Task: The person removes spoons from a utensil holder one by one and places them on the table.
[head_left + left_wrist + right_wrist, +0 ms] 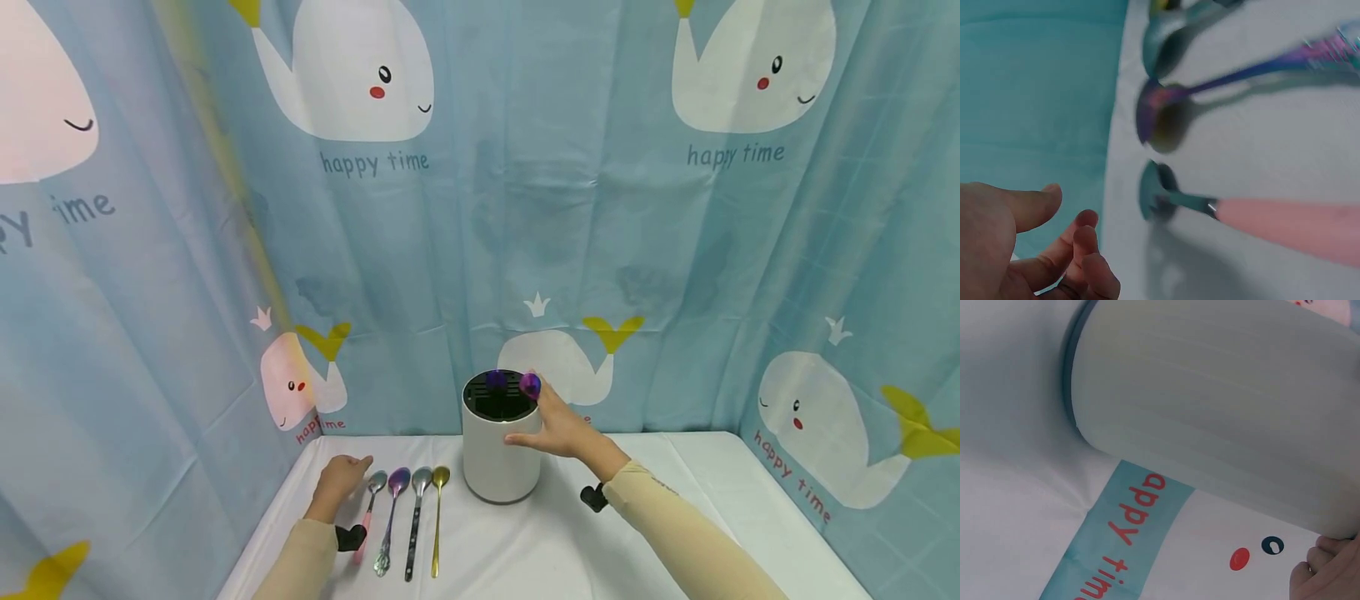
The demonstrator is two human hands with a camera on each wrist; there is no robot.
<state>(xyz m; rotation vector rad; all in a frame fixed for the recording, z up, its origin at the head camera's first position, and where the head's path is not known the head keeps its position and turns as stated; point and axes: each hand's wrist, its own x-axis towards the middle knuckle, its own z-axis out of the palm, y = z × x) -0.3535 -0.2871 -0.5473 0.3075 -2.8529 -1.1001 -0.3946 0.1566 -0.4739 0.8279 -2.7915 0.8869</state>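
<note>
A person's right hand curls around the right side of a white holder, apparently steadying it, with purple spoon heads at its top. The left hand, thumb and fingers apart, hovers beside a pink-handled spoon, leftmost of four on the table; lifting it next would call for a pinch.

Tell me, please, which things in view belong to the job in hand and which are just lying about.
Likely in the job:
White holder, gripped by the right hand
Two purple pieces at its top
Pink-handled spoon, purple spoon, black-handled spoon, gold spoon

Just surroundings:
White tablecloth
Whale-print curtain
</note>
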